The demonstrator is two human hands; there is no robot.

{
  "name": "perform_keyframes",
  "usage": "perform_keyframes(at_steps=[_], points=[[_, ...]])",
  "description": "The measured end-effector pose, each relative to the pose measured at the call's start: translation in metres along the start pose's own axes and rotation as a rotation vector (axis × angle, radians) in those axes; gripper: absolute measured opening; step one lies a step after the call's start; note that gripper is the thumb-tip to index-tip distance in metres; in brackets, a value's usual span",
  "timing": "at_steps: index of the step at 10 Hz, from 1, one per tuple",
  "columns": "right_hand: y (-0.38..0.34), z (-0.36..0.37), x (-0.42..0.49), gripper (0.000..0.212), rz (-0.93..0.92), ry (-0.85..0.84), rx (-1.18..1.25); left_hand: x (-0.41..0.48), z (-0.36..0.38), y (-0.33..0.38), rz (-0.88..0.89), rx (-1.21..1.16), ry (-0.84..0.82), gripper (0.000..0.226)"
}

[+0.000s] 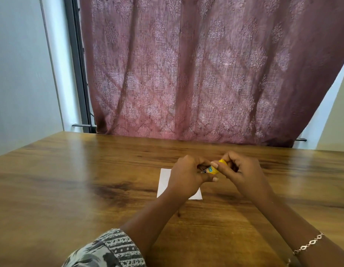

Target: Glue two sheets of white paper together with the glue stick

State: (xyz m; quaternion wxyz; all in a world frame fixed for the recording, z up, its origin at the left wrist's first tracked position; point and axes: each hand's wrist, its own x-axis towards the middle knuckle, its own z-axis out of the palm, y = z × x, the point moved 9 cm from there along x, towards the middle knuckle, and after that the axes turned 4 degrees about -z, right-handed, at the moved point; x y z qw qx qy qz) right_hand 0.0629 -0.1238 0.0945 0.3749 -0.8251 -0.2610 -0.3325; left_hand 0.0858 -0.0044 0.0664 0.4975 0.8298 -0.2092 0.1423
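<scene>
1. Patterned sleeve [109,251] and bracelet [309,243] lie nearest; both forearms reach out over the table [71,180].
2. Held between them is the yellow glue stick [215,168] — the left hand [188,174] pinches its lower end, and the right hand [238,168] is curled round its upper end.
3. Its long axis slants up to the right, so uncapping likely means pulling along it; the white paper [164,180] lies flat under the left hand.

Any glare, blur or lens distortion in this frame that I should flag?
Head view: a pale streak of glare runs down the table left of the paper; the curtain is backlit and glows; the wide lens makes the window frame lean; the glue stick is soft, its label unreadable.
</scene>
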Motion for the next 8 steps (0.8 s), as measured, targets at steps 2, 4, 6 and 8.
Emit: perform_keyframes(at_steps=[2, 4, 6, 8], points=[[0.008, 0.030, -0.007, 0.011, 0.171, -0.117, 0.406, 0.000, 0.002, -0.001, 0.004, -0.070, -0.062, 0.026], [0.042, 0.000, -0.008, 0.026, 0.281, 0.036, 0.019, 0.000, 0.008, -0.030, -0.110, 0.490, -0.230, 0.060], [0.051, 0.007, -0.010, 0.029, 0.331, -0.065, -0.156, -0.004, 0.007, -0.070, -0.300, 0.818, -0.374, 0.075], [0.049, 0.010, -0.013, 0.036, 0.405, -0.128, -0.146, -0.006, 0.007, -0.073, -0.332, 0.795, -0.348, 0.076]])
